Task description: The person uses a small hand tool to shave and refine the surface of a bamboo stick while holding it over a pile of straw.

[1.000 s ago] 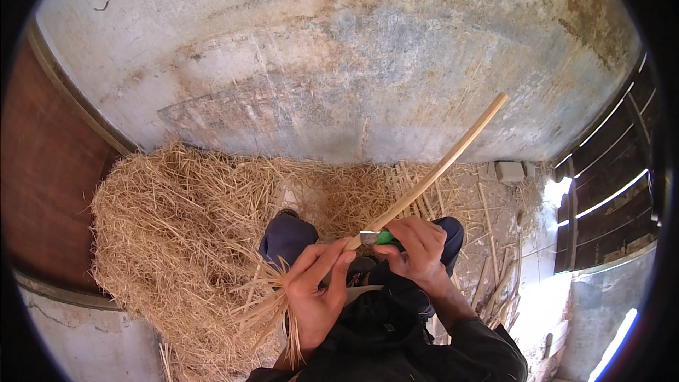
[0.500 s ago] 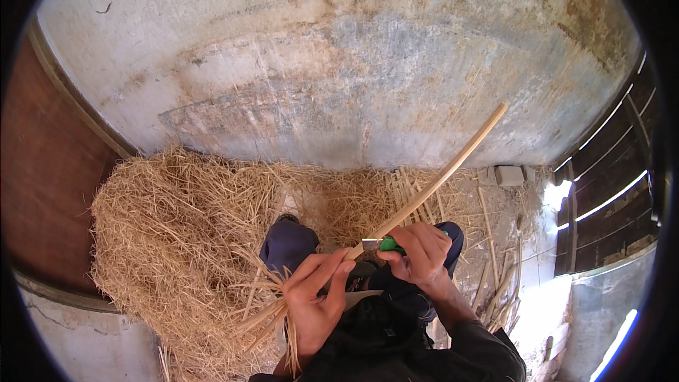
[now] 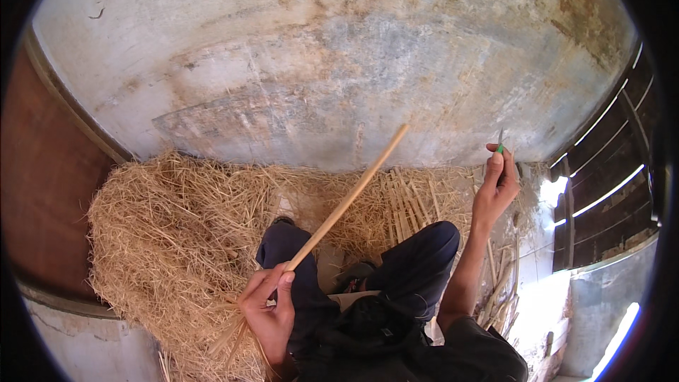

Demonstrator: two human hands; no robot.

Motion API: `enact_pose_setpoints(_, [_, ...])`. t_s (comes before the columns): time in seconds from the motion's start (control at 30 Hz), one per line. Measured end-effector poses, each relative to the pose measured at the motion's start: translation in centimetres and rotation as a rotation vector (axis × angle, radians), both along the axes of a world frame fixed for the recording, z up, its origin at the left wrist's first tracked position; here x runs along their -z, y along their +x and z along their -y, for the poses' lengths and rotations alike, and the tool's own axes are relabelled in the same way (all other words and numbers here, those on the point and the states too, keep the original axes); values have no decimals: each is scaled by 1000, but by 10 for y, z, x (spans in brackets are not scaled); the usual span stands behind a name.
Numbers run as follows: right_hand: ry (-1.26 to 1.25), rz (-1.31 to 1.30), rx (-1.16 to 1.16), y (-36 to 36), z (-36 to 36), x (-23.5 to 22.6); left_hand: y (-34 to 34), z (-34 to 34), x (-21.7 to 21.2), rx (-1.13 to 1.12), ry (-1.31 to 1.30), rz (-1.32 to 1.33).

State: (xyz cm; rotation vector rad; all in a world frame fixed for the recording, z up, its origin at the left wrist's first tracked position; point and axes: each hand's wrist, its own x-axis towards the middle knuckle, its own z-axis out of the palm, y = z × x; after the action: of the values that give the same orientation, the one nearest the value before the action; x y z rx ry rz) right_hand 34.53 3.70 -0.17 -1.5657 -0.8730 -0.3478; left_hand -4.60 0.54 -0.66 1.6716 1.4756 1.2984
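Note:
Gripped near its lower end by my left hand [image 3: 267,305], a long pale stick [image 3: 350,197], perhaps bamboo or cane, slants up to the right over my knee. Thin split strips [image 3: 233,332] trail behind that hand at the stick's low end. My right hand [image 3: 497,184] is raised far out to the right, apart from the stick. Its fingers are closed around the green handle of a small knife [image 3: 501,141], whose short blade points up. Much of the handle is hidden inside the fist.
A big heap of straw [image 3: 170,255] lies on the left, beside a reddish-brown panel [image 3: 49,191]. Ahead rises a stained wall [image 3: 339,64]. Slats [image 3: 403,205] lie on the straw-strewn floor, with loose sticks [image 3: 501,286] along the right. A dark plank wall [image 3: 608,184] stands at far right.
My right hand has swung the knife away from the stick, up and to the right. My left hand has shifted left and down, carrying the stick with it.

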Motion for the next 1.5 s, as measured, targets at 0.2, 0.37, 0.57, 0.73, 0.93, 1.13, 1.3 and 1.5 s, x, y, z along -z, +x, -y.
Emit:
enact_pose_setpoints(0.2, [-25, 76, -374, -47, -1, 28, 18, -9, -17, 9, -14, -58])
enact_pose_setpoints(0.37, [-30, -529, -1039, -92, 8, 21, 33, -11, -13, 132, -23, -57])
enact_pose_setpoints(0.57, [-84, -671, -947, -109, 5, 15, 43, -10, -8, 209, -13, -39])
enact_pose_setpoints(0.73, [-39, -751, -1007, -112, 8, 11, 61, -15, -12, 241, 59, -5])
enact_pose_setpoints(0.93, [-98, -397, -936, -111, 15, 13, 66, -15, -14, 217, 119, -12])
enact_pose_setpoints(1.13, [-89, 148, -938, -110, 19, 19, 66, -15, -18, 185, 99, 1])
enact_pose_setpoints(1.3, [-65, 383, -761, -119, 18, 28, 68, -11, -23, 207, 98, 6])
enact_pose_setpoints(1.5, [-19, 403, -688, -130, 19, 15, 66, -9, -18, 211, 144, 29])
